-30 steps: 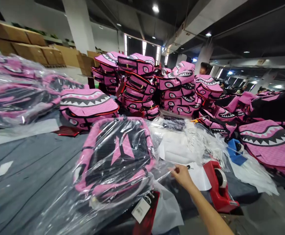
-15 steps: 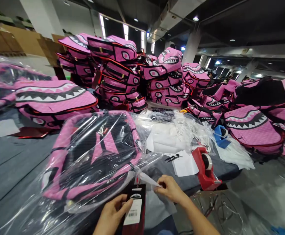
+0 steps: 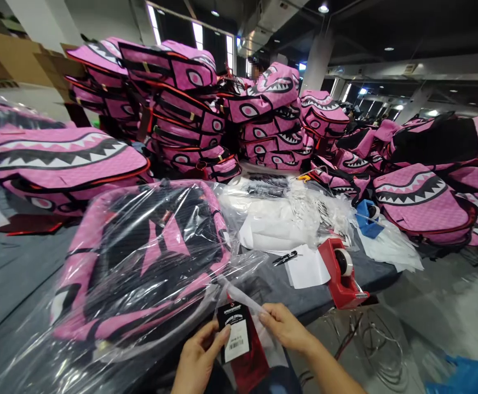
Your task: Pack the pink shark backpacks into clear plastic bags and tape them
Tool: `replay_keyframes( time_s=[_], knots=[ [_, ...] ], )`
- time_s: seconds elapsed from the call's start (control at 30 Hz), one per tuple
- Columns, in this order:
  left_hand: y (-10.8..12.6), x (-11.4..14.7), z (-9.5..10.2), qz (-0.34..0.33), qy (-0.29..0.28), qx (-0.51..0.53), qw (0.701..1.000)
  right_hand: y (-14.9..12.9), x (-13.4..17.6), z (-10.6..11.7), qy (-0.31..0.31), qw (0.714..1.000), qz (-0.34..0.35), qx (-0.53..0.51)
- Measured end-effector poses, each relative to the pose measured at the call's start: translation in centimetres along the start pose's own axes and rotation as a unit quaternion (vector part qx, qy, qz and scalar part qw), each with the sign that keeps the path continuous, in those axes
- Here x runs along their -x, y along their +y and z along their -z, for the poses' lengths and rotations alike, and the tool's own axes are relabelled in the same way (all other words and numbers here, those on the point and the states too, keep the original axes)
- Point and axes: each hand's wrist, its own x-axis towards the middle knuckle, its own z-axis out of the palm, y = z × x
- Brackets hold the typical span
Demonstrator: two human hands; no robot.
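Two light pinches, left fingers (image 3: pixel 219 340) gripping the tag (image 3: pixel 231 316) and right fingers (image 3: pixel 270 313) the white strip (image 3: pixel 243 298) beside the wrapped backpack (image 3: pixel 119 257), should avoid tearing.

**"LIMITED EDITION" on a black hang tag (image 3: pixel 225 316)**

Small pale capitals near the tag's top seem to read "SPRAYGROUND", though they are blurred; beneath them, in larger arched lettering, stands "LIMITED EDITION". A finer line below that is too small to read. The white sticker (image 3: pixel 242 334) lower on the tag bears a barcode (image 3: pixel 236 345) and a short printed line, its characters illegible. Farther back, dark print on a clear plastic packet (image 3: pixel 263 185) is also too blurred to make out.
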Motion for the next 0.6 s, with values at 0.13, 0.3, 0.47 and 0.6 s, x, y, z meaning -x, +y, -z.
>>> replay_keyframes(
  time_s=[0.13,0.3,0.47,0.6],
  knots=[
    [-2.1,0.0,0.8,-0.051,-0.007,-0.224,0.973,0.5,0.7,-0.9,0.042,0.995,0.034,0.081],
    [-0.4,0.5,2.8,-0.209,-0.075,-0.555,0.802,1.8,1.9,-2.4,0.177,0.957,-0.016,0.227],
    [5.5,-2.2,-0.4,-0.571,-0.166,-0.589,0.548,3.6,3.9,-3.6,0.218,0.908,0.081,0.347],
    [6.4,-4.7,-4.3,-0.618,-0.334,-0.528,0.478,5.9,6.1,-5.0,0.206,0.872,0.176,0.409]
  ],
)
